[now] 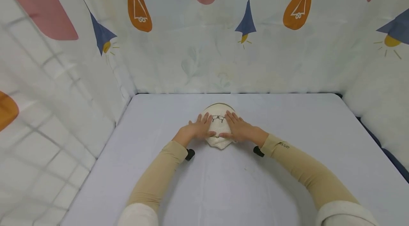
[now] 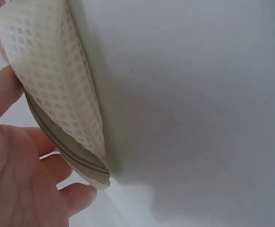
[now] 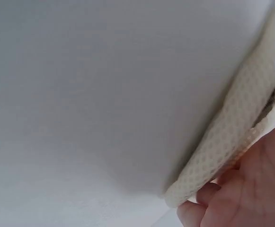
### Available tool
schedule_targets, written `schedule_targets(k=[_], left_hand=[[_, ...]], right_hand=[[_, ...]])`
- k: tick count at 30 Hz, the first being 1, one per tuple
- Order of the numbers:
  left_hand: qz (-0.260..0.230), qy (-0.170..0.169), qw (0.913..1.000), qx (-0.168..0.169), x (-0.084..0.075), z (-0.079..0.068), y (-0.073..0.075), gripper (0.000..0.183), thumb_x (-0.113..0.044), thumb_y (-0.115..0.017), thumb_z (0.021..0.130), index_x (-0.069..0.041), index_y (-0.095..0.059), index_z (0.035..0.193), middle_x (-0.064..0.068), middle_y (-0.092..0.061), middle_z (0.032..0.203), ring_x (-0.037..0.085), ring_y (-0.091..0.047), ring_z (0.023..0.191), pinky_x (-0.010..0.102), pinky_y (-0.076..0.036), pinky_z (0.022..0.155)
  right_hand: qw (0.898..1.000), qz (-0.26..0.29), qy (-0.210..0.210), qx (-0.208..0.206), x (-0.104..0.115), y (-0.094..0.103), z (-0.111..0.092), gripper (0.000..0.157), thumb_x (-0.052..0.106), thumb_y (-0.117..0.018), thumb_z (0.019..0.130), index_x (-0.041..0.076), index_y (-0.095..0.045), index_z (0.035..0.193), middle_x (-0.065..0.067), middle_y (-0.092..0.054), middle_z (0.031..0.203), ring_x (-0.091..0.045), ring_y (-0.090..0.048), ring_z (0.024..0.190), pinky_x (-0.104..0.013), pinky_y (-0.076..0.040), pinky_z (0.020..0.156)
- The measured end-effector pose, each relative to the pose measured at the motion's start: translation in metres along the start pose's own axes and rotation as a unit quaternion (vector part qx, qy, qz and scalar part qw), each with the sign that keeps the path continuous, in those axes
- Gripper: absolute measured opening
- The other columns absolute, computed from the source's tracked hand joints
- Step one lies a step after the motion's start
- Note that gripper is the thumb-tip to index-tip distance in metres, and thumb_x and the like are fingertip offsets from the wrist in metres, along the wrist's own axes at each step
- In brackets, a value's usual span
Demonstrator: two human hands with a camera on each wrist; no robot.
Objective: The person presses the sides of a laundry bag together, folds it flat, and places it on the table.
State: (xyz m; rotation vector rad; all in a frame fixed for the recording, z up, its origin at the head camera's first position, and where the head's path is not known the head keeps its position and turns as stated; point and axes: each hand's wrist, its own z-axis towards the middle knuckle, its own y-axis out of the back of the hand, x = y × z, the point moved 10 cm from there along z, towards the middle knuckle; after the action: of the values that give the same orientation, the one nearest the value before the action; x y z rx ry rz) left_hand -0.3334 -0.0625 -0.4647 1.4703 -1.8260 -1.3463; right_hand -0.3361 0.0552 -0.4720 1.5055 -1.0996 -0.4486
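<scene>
A cream mesh zip pouch (image 1: 221,143) with a printed pair of glasses lies on the table, toward its far side. My left hand (image 1: 200,128) rests on its left part, fingers extended. On the right part lies my right hand (image 1: 239,129), also with straight fingers; the two thumbs point toward each other near the pouch's front. In the left wrist view, a curved zipper (image 2: 64,147) runs along the mesh edge beside the left fingers. The right wrist view shows the pouch's mesh side (image 3: 232,130) and a gap in its edge by the right hand.
A white-covered table (image 1: 236,190) spreads around the pouch. Printed fabric curtains (image 1: 204,59) stand behind it and at both sides. Small black devices (image 1: 190,154) sit under the wrists.
</scene>
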Motion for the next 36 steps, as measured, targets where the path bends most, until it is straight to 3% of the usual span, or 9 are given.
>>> schedule_targets(k=[6,11,17,28,36], left_hand=[[-0.045,-0.02,0.998,-0.039,0.004,0.001,0.01,0.09,-0.05,-0.056,0.104,-0.003,-0.008,0.164,0.017,0.002,0.17,0.043,0.002,0.154,0.072,-0.013,0.115],[-0.04,-0.049,0.9957,-0.068,0.009,0.005,0.005,0.104,-0.06,-0.059,0.098,-0.003,-0.001,0.164,0.017,0.008,0.17,0.043,0.005,0.154,0.072,-0.011,0.115],[-0.009,-0.052,0.9971,-0.054,0.008,0.007,0.005,0.109,-0.062,-0.059,0.097,-0.001,0.001,0.163,0.017,0.011,0.169,0.039,0.006,0.154,0.07,-0.014,0.116],[0.019,-0.036,0.9987,-0.03,-0.001,0.011,0.008,0.112,-0.062,-0.064,0.094,0.001,-0.002,0.163,0.017,0.007,0.17,0.039,0.003,0.155,0.072,-0.012,0.115],[0.004,-0.029,0.9991,-0.031,-0.001,0.008,0.008,0.11,-0.058,-0.067,0.094,0.001,-0.004,0.163,0.017,0.005,0.17,0.039,0.002,0.155,0.072,-0.012,0.115]], right_hand=[[1.0,0.019,-0.008,0.001,-0.001,0.007,-0.002,0.102,0.061,-0.051,0.102,-0.003,0.0,0.162,-0.02,0.007,0.17,-0.037,0.005,0.155,-0.054,-0.01,0.123],[1.0,-0.02,0.011,-0.008,0.001,0.008,0.005,0.106,0.062,-0.053,0.1,-0.003,0.003,0.162,-0.019,0.01,0.169,-0.037,0.007,0.155,-0.054,-0.011,0.123],[0.997,-0.052,0.063,-0.012,0.007,0.013,0.019,0.103,0.06,-0.053,0.101,-0.003,0.001,0.162,-0.02,0.009,0.169,-0.039,0.008,0.154,-0.057,-0.01,0.122],[0.998,-0.045,0.049,0.012,-0.005,0.005,0.026,0.1,0.059,-0.05,0.103,0.0,0.004,0.163,-0.018,0.008,0.17,-0.037,0.01,0.155,-0.058,-0.007,0.122],[0.997,-0.041,0.055,0.023,-0.006,0.002,0.028,0.1,0.06,-0.05,0.103,0.0,0.004,0.163,-0.018,0.008,0.17,-0.037,0.01,0.155,-0.058,-0.007,0.122]])
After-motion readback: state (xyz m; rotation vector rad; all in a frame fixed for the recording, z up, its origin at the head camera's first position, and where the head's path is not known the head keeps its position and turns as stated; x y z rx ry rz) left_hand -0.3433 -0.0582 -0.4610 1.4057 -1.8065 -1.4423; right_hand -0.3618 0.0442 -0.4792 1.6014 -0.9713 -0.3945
